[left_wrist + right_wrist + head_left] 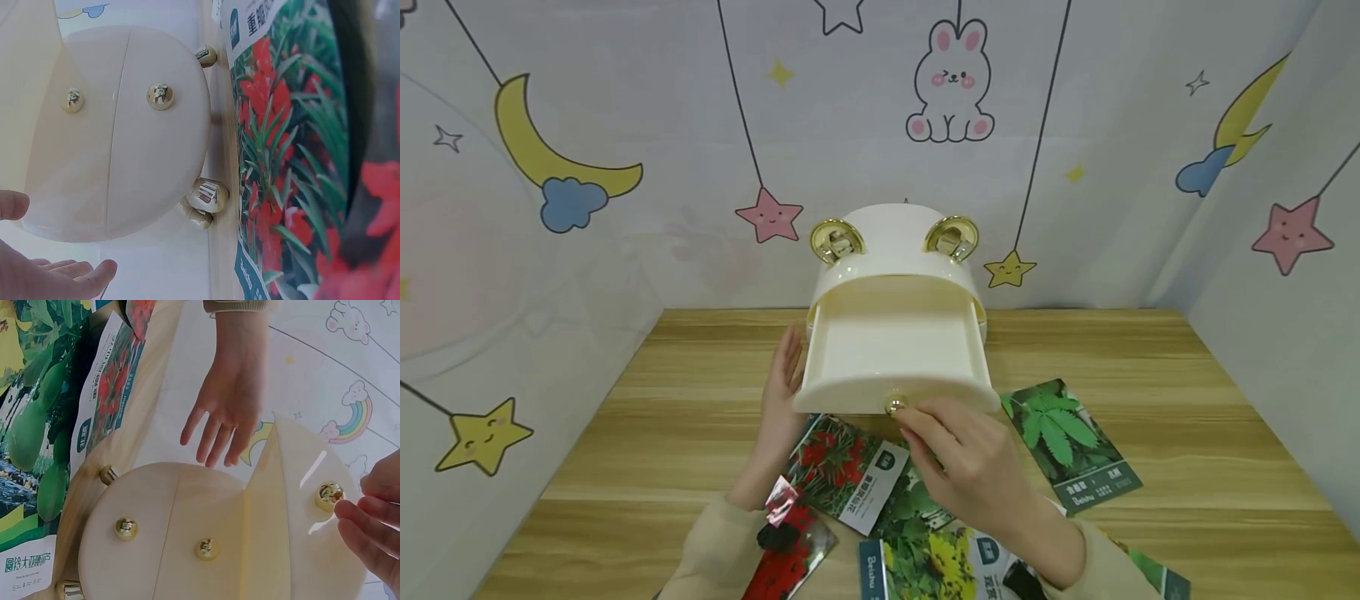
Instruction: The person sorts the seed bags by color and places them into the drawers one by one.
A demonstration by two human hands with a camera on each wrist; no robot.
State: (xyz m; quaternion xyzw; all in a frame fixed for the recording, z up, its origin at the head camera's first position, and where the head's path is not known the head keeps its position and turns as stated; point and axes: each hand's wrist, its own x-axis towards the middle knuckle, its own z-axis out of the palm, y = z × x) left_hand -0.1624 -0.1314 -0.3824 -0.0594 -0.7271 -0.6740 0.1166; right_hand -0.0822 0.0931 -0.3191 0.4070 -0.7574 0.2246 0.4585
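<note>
A cream-white rounded storage box [904, 233] with gold ears stands at the back of the table. Its top drawer [898, 329] is pulled out toward me, and nothing lies inside. My right hand [973, 467] pinches the gold knob [329, 497] on that drawer's front with its fingertips. Along the box's left side my left hand [780, 400] is held upright, fingers extended and palm facing the box, holding nothing. The right wrist view shows two lower drawers, both closed, with gold knobs [126, 528] of their own. Whether the left fingers touch the box I cannot tell.
Picture seed packets lie before the box: red flowers [827, 467], yellow flowers [940, 567], and a green-leaf packet [1067, 442] at right. A red packet [786, 550] with a black clip lies near the left forearm. A patterned cloth wall [685, 150] rises behind the wooden table [647, 467].
</note>
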